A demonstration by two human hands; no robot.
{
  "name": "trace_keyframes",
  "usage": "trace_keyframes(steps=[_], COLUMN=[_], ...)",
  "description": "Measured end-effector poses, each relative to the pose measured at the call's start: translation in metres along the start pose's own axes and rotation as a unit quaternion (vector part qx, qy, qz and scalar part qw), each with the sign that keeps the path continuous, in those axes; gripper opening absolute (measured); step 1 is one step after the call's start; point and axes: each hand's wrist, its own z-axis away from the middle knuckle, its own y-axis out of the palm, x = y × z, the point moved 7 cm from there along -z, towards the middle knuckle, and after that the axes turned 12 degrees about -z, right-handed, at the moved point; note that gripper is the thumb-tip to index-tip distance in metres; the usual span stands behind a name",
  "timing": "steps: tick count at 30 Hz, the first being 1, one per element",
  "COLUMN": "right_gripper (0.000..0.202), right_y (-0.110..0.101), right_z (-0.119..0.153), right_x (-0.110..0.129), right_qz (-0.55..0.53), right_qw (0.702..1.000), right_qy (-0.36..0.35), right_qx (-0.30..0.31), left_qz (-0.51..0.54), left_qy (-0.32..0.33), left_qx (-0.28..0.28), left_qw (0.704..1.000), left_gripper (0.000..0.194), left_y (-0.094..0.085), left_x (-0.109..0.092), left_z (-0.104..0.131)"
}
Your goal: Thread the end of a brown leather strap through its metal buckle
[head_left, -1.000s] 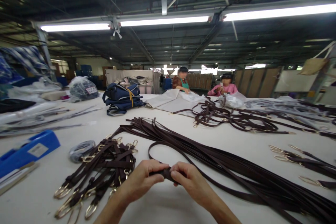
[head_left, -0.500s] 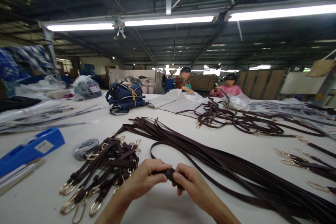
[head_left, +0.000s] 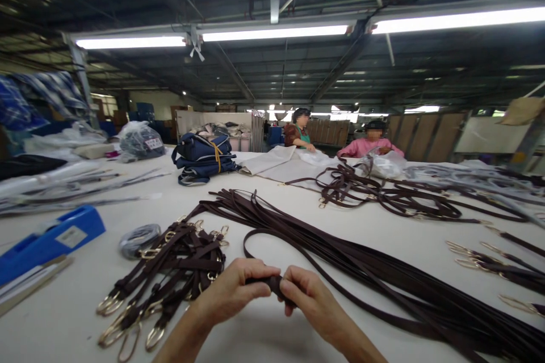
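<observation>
Between my two hands is a short piece of dark brown strap [head_left: 275, 282]. My left hand [head_left: 238, 289] pinches its left part between thumb and fingers. The fingers of my right hand [head_left: 304, 292] are closed on its right part, close beside the left. Just beyond them, a long bundle of dark brown straps [head_left: 340, 255] runs from the table's middle to the lower right, one strap curving out in a loop. Left of my hands lies a pile of short brown straps [head_left: 187, 264] with gold-coloured metal clasps [head_left: 113, 303].
On the white table [head_left: 106, 272] are a blue tape dispenser [head_left: 55, 241], a clear coil [head_left: 139, 240], folded navy bags [head_left: 204, 156] and tangled brown straps [head_left: 361, 187]. Two people, one in a pink top [head_left: 370, 147], are across the table.
My hands and the strap piece have hardly moved. Across the table, the person in pink has shifted their arms, and the other person's head and arm have moved slightly.
</observation>
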Motion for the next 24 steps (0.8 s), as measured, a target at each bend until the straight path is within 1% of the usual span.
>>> trace_keyframes(steps=[5,8,10,15,19,21,24], right_gripper=[0.04,0.039,0.04,0.045,0.046,0.045,0.049], right_y=[0.001,0.001,0.001,0.006,0.004,0.002,0.003], right_z=[-0.003,-0.004,-0.004,-0.004,-0.004,-0.002,0.005], right_x=[-0.005,-0.01,-0.01,-0.003,0.002,0.004,0.003], right_qz=[-0.003,0.01,0.003,-0.031,-0.074,-0.101,-0.102], right_qw=[1.0,0.999,1.0,0.999,0.997,0.995,0.99], right_qy=[-0.021,-0.023,-0.025,-0.022,-0.007,0.011,0.075], right_qx=[-0.014,-0.02,-0.018,-0.021,-0.036,-0.021,0.056], left_qz=[0.028,0.044,0.048,0.049,0.062,0.073,0.091], left_qy=[-0.009,0.0,-0.001,-0.019,-0.019,-0.036,-0.069], left_qx=[-0.005,0.016,0.018,-0.02,-0.085,-0.104,-0.11], left_qw=[1.0,0.999,0.999,0.998,0.994,0.991,0.987], left_gripper=[0.033,0.038,0.039,0.033,0.031,0.031,0.027], left_y=[0.002,0.006,0.006,-0.002,-0.009,-0.009,-0.007], left_x=[0.0,-0.005,-0.005,0.004,0.012,0.017,0.024], left_z=[-0.001,0.0,0.0,-0.001,-0.002,-0.003,-0.003])
